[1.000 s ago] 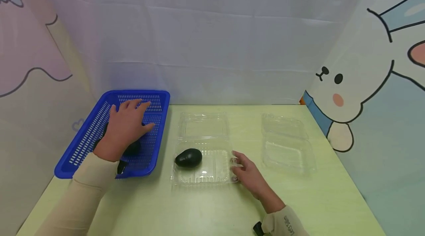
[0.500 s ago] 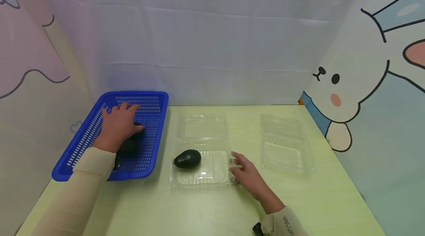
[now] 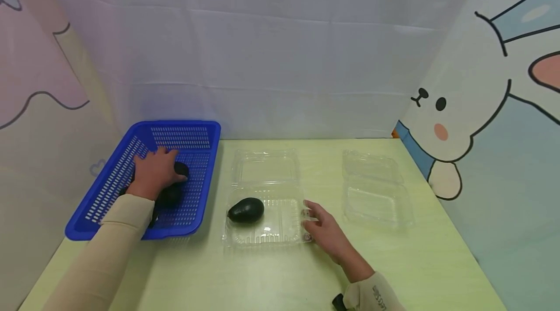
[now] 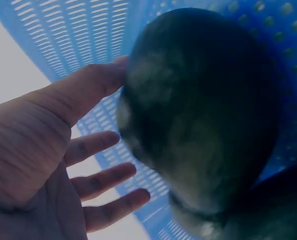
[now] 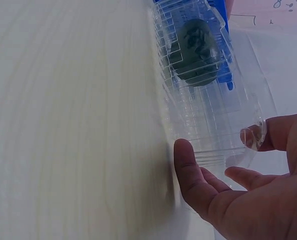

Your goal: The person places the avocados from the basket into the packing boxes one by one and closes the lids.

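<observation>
In the head view, my left hand (image 3: 155,172) reaches down into the blue basket (image 3: 205,204) over dark green avocados. The left wrist view shows the thumb at the side of one avocado (image 4: 203,100), with the other fingers spread and fairly straight; a second avocado (image 4: 268,210) lies below it. A single avocado (image 3: 246,210) lies on its side in the left part of an open clear plastic clamshell box (image 3: 284,218). My right hand (image 3: 328,233) rests at the right end of that box, its thumb and fingertips touching the edge, loosely bent.
A second clear clamshell box (image 3: 378,199), also open, stands to the right on the pale wooden table (image 3: 280,282). White cloth (image 3: 284,58) hangs behind the table, with cartoon-printed cloth on both sides.
My left hand has moved down and slightly left inside the basket, closer over the avocados. The right hand and the clamshell boxes have kept their places.
</observation>
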The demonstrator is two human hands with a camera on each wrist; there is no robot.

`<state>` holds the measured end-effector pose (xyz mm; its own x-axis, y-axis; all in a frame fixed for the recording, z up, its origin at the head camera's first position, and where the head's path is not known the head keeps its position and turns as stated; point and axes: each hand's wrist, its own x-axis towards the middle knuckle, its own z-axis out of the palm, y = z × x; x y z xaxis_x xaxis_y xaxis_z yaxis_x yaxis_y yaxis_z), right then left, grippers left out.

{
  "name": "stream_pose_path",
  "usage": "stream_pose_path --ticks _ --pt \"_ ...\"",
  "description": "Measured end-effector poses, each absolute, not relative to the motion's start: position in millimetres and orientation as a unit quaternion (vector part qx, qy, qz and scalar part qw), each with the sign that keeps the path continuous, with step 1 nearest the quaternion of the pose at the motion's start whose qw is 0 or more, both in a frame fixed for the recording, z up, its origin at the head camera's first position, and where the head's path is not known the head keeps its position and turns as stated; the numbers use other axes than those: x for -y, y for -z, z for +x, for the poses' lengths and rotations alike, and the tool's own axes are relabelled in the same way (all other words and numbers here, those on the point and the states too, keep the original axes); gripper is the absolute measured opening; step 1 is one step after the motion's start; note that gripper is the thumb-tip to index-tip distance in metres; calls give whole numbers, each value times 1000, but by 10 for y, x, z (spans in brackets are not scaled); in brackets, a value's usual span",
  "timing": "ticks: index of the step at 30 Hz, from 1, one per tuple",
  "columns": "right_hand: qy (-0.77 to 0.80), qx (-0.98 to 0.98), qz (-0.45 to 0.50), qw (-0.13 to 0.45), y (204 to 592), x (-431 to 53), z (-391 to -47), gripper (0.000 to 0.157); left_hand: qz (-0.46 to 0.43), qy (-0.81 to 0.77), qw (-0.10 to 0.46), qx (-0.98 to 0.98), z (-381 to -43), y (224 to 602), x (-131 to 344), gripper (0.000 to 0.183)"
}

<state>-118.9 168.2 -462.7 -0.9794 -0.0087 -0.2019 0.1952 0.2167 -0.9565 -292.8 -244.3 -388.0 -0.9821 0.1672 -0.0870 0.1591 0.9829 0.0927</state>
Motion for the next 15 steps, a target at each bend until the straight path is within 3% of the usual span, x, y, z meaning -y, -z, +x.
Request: stream_pose_path --ticks 15 --pt "619 -780 58 74 4637 -1649 -1194 54 89 -24 68 -993 -2991 4020 2527 83"
